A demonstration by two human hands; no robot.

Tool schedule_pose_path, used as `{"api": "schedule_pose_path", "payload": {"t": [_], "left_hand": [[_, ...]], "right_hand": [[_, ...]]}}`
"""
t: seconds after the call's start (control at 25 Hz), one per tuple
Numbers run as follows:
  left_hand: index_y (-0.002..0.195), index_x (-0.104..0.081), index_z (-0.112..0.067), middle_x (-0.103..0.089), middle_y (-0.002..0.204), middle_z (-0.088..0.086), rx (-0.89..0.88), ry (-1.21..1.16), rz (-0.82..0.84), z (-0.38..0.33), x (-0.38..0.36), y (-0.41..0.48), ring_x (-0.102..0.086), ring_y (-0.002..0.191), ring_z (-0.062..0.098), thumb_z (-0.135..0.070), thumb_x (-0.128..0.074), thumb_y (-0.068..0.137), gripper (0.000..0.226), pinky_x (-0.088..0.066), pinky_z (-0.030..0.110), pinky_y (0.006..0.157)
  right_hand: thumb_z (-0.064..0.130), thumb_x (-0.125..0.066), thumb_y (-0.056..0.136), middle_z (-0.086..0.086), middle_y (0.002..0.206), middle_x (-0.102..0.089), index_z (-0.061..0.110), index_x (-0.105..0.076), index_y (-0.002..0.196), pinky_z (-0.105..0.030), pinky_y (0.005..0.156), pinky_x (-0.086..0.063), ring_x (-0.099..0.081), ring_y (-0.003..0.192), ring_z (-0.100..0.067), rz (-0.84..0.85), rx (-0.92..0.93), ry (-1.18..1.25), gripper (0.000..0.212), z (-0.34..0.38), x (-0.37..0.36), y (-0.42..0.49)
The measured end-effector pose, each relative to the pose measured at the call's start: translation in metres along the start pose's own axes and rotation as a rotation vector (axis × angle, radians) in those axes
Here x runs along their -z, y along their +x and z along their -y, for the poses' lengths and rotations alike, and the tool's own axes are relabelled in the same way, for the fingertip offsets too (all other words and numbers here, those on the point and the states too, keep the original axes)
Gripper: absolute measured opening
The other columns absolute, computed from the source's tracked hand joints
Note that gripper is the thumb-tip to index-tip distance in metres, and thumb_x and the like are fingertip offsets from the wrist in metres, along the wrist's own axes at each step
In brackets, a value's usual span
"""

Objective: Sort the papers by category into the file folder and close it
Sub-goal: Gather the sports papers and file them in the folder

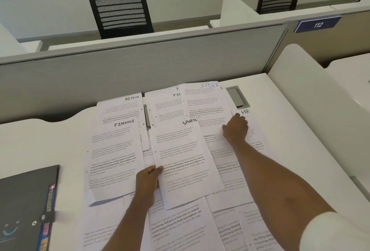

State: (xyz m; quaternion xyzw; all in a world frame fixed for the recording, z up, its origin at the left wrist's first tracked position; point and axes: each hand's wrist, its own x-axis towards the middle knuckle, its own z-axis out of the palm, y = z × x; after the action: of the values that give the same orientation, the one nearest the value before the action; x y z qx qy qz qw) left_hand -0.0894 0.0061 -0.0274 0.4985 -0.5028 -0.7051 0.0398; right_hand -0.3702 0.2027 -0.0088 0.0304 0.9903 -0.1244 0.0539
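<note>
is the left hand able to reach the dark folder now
Probably yes: the folder lies uncovered left of the left hand, only flat sheets between, though that hand holds a sports sheet.

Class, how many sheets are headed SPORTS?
2. The white printed sheet headed SPORTS in black lies centre, pinched by the left hand; the white sheet headed SPORTS in blue lies farther back, the right hand at its corner. Overlaps may hide more.
</note>
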Motion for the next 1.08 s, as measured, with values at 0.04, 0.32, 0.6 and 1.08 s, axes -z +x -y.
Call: {"api": "schedule_pose_path", "payload": {"t": [0.04, 0.32, 0.6, 1.08], "left_hand": [[0.099, -0.076, 0.006, -0.081, 0.097, 0.019, -0.001, -0.004, -0.002, 0.000, 0.000, 0.000, -0.076, 0.092, 0.035, -0.004, -0.071, 0.097, 0.011, -0.063, 0.049, 0.091], [0.096, -0.077, 0.002, -0.081, 0.097, 0.018, -0.016, -0.002, -0.017, -0.004, 0.001, -0.005, -0.076, 0.091, 0.036, -0.003, -0.072, 0.096, 0.007, -0.064, 0.048, 0.086], [0.095, -0.076, 0.003, -0.080, 0.099, 0.019, -0.073, 0.014, -0.023, -0.008, 0.012, -0.023, -0.075, 0.094, 0.037, 0.002, -0.071, 0.095, 0.005, -0.062, 0.053, 0.092], [0.100, -0.078, -0.002, -0.080, 0.099, 0.018, -0.064, 0.028, -0.085, 0.021, 0.027, -0.039, -0.077, 0.094, 0.038, 0.003, -0.073, 0.093, 0.010, -0.063, 0.054, 0.091]], "right_hand": [[0.020, -0.068, 0.092, -0.017, 0.126, -0.059, 0.003, -0.051, 0.125, -0.040, 0.097, -0.048, -0.059, 0.117, -0.033, -0.028, -0.008, 0.019, 0.041, -0.001, 0.001, 0.002], [-0.003, -0.050, 0.098, -0.018, 0.109, -0.072, 0.000, -0.071, 0.108, -0.037, 0.079, -0.056, -0.069, 0.098, -0.036, -0.212, -0.007, 0.424, 0.024, 0.005, 0.041, -0.014], [0.002, -0.050, 0.101, -0.009, 0.090, -0.068, 0.000, -0.068, 0.099, -0.013, 0.049, -0.036, -0.063, 0.074, -0.023, -0.388, 0.083, 0.713, 0.017, 0.001, 0.108, -0.053], [-0.007, -0.067, 0.091, -0.020, 0.105, -0.071, -0.004, -0.069, 0.102, -0.027, 0.059, -0.063, -0.073, 0.091, -0.035, 0.207, -0.323, 1.273, 0.011, -0.080, 0.044, -0.184]]}}
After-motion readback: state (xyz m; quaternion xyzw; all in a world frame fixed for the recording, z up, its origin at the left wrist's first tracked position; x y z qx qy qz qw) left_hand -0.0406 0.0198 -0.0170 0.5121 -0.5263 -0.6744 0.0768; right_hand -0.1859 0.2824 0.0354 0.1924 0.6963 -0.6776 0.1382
